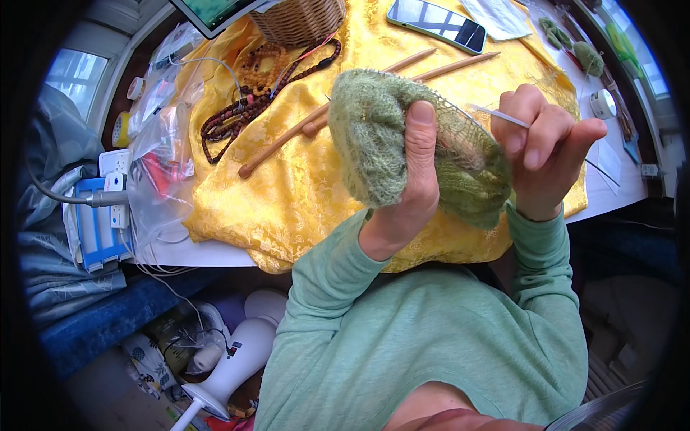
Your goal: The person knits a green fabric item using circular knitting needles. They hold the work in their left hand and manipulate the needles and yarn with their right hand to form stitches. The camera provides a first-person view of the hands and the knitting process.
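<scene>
My left hand [419, 161] grips a fuzzy green knitted piece [372, 118], its thumb pressed on the front and the fingers hidden behind the fabric. Loose open mesh runs along the piece's upper right edge. Between the thumb and fingers of my right hand [550, 137] is a slim pale needle or hook [505, 115], its tip pointing left towards that mesh. The right hand is beside the fabric's right end; its lower part is partly hidden there. Several wooden knitting needles [285, 141] with knobbed ends lie behind the knitted piece.
A yellow brocade cloth [259, 215] covers much of the table. Bead strings [237, 116], a wicker basket [302, 21], a tablet [215, 13] and a phone [436, 24] stand or lie farther back. Green yarn [588, 58] and a white jar [602, 103] are at right; power sockets [116, 183] at left.
</scene>
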`<state>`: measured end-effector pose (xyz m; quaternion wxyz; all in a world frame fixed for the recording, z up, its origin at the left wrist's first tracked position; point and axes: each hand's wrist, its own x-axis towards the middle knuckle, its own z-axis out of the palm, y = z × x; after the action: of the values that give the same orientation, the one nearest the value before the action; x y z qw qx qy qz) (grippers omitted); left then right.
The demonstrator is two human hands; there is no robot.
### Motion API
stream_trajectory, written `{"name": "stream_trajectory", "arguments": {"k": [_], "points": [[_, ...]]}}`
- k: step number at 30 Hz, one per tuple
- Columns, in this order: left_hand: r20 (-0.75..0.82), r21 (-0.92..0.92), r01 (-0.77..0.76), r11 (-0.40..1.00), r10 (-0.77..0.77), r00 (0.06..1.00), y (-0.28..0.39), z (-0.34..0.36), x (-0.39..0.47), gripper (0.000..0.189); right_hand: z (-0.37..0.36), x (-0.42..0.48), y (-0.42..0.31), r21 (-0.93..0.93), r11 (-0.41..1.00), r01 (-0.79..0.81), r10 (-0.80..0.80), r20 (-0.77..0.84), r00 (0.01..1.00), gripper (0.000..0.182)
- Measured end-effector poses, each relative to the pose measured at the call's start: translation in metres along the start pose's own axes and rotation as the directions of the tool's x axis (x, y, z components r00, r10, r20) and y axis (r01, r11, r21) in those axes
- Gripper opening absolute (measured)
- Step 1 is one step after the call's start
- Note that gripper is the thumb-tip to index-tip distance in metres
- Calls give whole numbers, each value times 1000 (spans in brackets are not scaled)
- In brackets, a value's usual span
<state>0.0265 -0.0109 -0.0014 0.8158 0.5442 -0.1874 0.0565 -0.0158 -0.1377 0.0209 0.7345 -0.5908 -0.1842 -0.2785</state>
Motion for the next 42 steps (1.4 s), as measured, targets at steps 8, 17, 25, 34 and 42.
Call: {"name": "stream_trajectory", "arguments": {"k": [8,17,25,34,42], "points": [[0,1,-12,1000,12,1000,3,-1,0,15,-12,-4,-6,-394,914,90,-36,144,989,79],[-16,-33,24,999,-25,1000,-1,-3,0,16,-8,-4,-12,-474,880,4,69,138,988,80],[30,-4,0,1000,0,1000,3,-1,0,16,-1,-2,-9,-525,851,23,-3,40,999,75],[5,24,-17,1000,17,1000,5,0,0,16,-14,-5,-5,-373,925,76,-27,134,991,75],[17,29,-56,998,55,998,3,-2,1,17,-15,-5,-1,-365,885,290,-274,96,957,63]]}}
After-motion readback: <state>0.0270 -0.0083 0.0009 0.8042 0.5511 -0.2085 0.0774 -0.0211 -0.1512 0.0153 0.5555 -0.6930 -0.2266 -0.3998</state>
